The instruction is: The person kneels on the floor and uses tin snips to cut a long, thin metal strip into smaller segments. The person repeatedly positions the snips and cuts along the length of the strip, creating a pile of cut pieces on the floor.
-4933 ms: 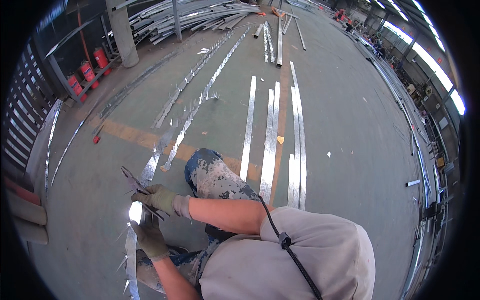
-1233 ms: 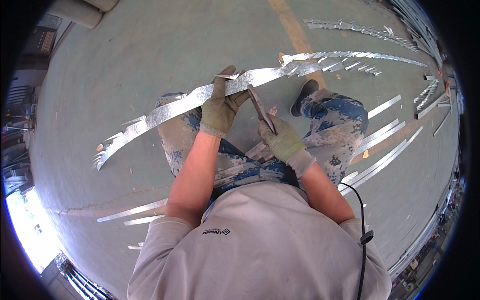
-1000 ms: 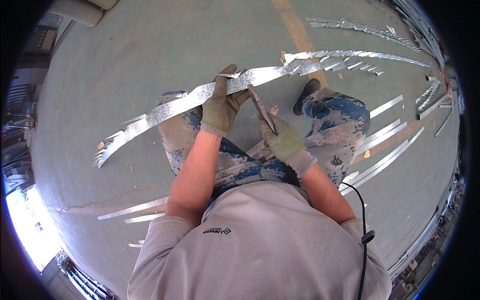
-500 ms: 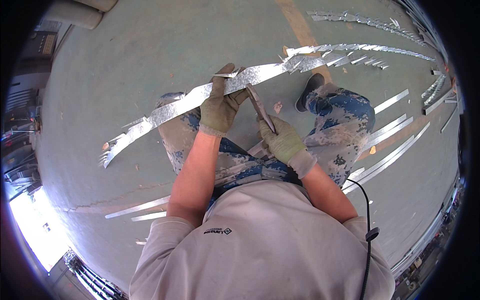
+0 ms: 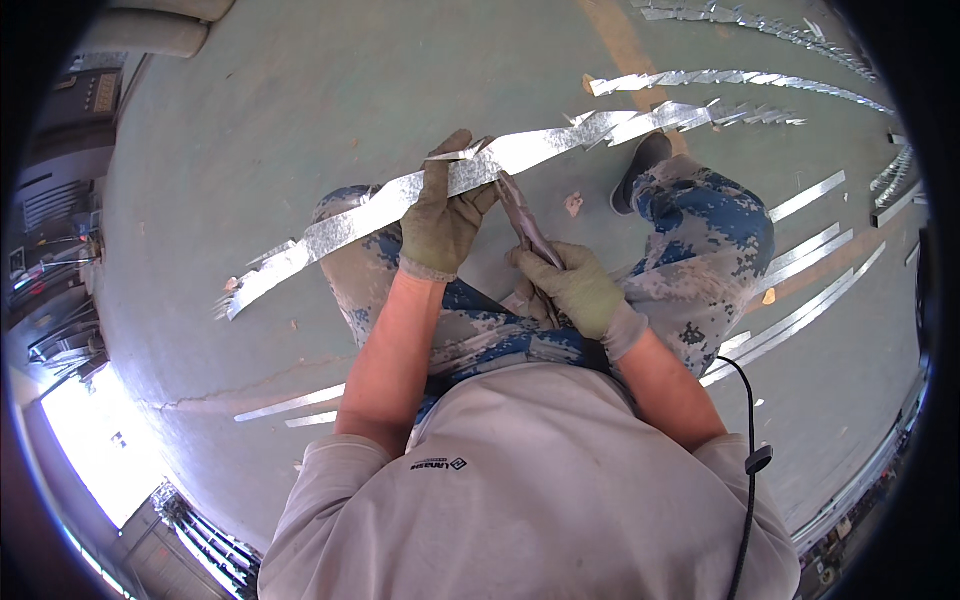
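A long, shiny sheet-metal strip with bent, pointed tabs along its edges slants across in front of me. My left hand, in a soiled work glove, grips it near its middle, fingers behind and thumb in front. In my gloved right hand is a pair of dark metal tin snips, fingers wrapped round the handles. The jaws reach the strip's lower edge just right of my left fingers. Whether they are closed on the metal cannot be made out.
Other notched strips lie on the green floor at the far right. Plain flat strips lie beyond my right knee, and more strips at the left. A black cable hangs by my right side.
The tin snips' handles look more spread, and my right hand has shifted slightly right and down. My left hand keeps its grip on the strip. The view has shifted slightly.
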Tool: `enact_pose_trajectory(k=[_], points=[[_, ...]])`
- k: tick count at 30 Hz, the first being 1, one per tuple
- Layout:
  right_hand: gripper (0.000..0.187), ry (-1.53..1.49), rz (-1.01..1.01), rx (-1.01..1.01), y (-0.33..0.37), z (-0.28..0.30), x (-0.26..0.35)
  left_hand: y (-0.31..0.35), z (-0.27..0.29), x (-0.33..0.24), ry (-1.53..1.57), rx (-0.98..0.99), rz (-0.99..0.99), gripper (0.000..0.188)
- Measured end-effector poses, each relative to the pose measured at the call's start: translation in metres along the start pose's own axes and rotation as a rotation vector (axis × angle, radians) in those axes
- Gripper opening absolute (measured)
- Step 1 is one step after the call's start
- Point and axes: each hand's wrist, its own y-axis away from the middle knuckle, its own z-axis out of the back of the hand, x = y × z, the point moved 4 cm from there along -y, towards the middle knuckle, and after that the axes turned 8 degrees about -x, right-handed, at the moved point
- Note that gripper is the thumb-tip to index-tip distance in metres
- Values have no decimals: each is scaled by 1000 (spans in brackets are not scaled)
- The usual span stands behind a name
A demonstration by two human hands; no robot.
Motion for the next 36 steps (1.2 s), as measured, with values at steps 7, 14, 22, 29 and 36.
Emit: enact_pose_trajectory(k=[7, 14, 22, 29, 36], points=[[36, -534, -99, 416, -4, 4, -13, 2, -1, 1, -16, -2, -13, 49], [39, -613, -101, 507, -3, -2, -7, -3, -4, 1, -17, -11, 2, 53], [43, -397, 23, 395, -5, 4, -10, 9, -10, -12, -23, -159, -28, 52], [46, -77, 85, 46, 11, -3, 0, 17, 6, -25, -21, -177, -87, 51], [43, 328, 146, -128, 21, -20, 2, 15, 5, -24, 3, -198, -67, 51]])
